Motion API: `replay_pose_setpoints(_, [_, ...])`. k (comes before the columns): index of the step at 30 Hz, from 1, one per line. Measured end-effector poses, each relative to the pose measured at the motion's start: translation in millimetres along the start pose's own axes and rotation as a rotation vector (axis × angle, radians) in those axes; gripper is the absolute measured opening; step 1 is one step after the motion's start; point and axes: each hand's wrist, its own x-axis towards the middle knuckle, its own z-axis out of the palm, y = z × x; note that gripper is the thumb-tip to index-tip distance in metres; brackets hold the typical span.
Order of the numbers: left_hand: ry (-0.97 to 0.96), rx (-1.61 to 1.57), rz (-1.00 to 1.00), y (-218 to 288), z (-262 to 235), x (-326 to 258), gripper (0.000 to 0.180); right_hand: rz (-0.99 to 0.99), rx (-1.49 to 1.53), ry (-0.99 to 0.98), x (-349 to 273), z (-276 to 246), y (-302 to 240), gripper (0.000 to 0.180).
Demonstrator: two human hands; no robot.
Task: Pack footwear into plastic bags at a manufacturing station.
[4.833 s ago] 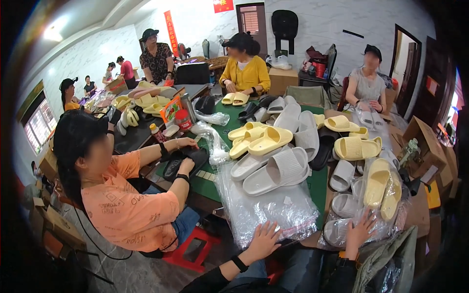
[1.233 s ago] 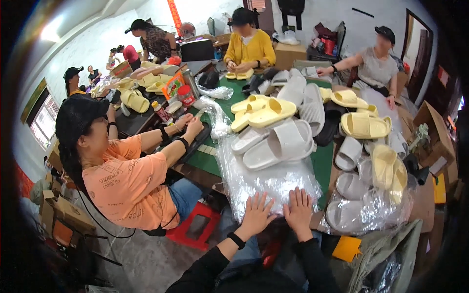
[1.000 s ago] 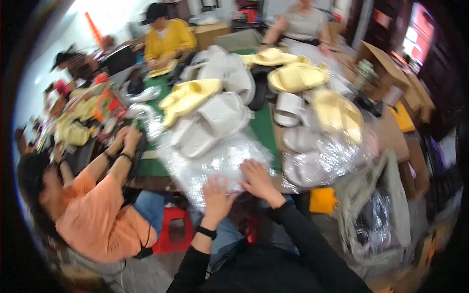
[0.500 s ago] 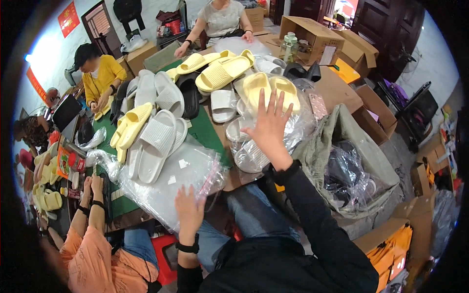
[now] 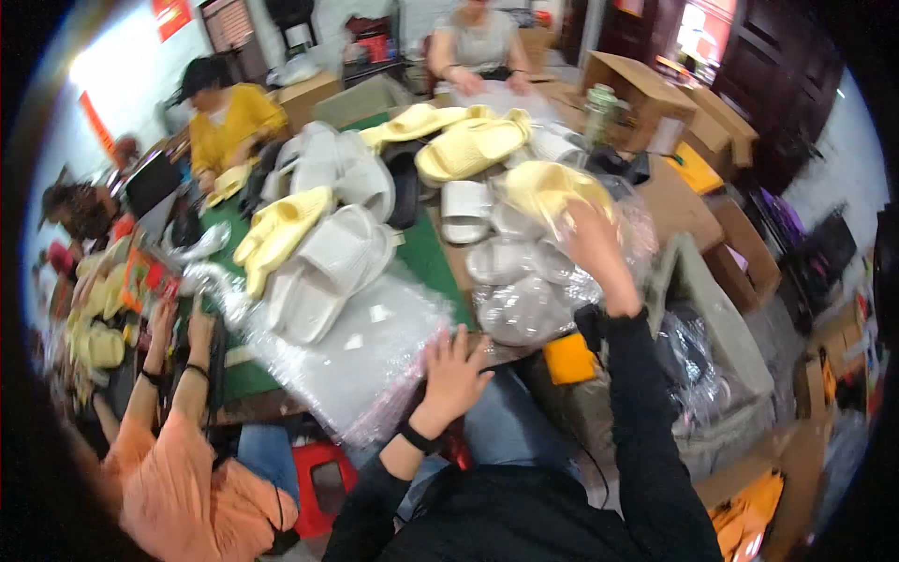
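While the table (image 5: 426, 258) fills most of the view, its green top shows only in strips between heaped slippers and plastic. Largest on it is a stack of clear bags (image 5: 361, 361), lying flat at the near edge with its long axis running from the near corner up toward the far left; the near end overhangs the edge. The left hand (image 5: 452, 373) rests on that stack's right side, fingers spread and pointing away from the person.

Beside it to the right lie bagged slippers (image 5: 524, 290), a pale heap in clear wrap; how many are inside is hard to make out through the glare. Above them the right hand (image 5: 592, 245) grips a yellow slipper (image 5: 548, 190), whose long axis runs left to right. Motion blur smears hand and slipper, so I cannot tell how the fingers are set, nor which end is the toe.

White slippers (image 5: 328, 267) and a yellow pair (image 5: 281, 220) lie beyond the bags, pointing up to the right. A person in orange (image 5: 183, 468) sits at the left, cut off by the rim.
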Motion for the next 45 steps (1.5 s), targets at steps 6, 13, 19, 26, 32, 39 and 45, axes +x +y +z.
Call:
replay_pose_setpoints(6, [-0.065,-0.165,-0.095,-9.7,9.2,-8.1,0.066,0.440,-0.087,-0.073,-4.7,21.9,105.9,0.042])
replay_pose_setpoints(13, [-0.052,-0.432,-0.150,-31.8,16.1,-27.3,0.072,0.246,0.532,0.505,14.3,-30.9,-30.5,0.044])
replay_pose_setpoints(19, [-0.050,-1.941,-0.038,-24.2,-36.0,-12.4,0.091,0.033,0.760,0.020,-52.5,13.3,-86.2,0.038])
replay_pose_setpoints(26, [0.008,-2.575,-0.561,-48.5,-43.2,-38.4,0.071,-0.393,0.495,-0.680,-87.0,26.9,-166.1,0.033])
replay_pose_setpoints(32, [0.026,-2.394,-0.644,-39.5,-23.1,-40.6,0.052,-0.456,0.764,-1.150,-57.5,13.6,-145.7,0.048])
replay_pose_setpoints(39, [-0.109,-2.280,-0.651,-29.8,-30.9,-32.8,0.064,0.069,-0.108,0.213,37.7,100.0,132.4,0.057])
replay_pose_setpoints(45, [-0.192,-1.886,-0.961,-22.7,-61.2,-32.1,0.091,0.670,-0.367,-0.022,24.5,103.9,225.5,0.084])
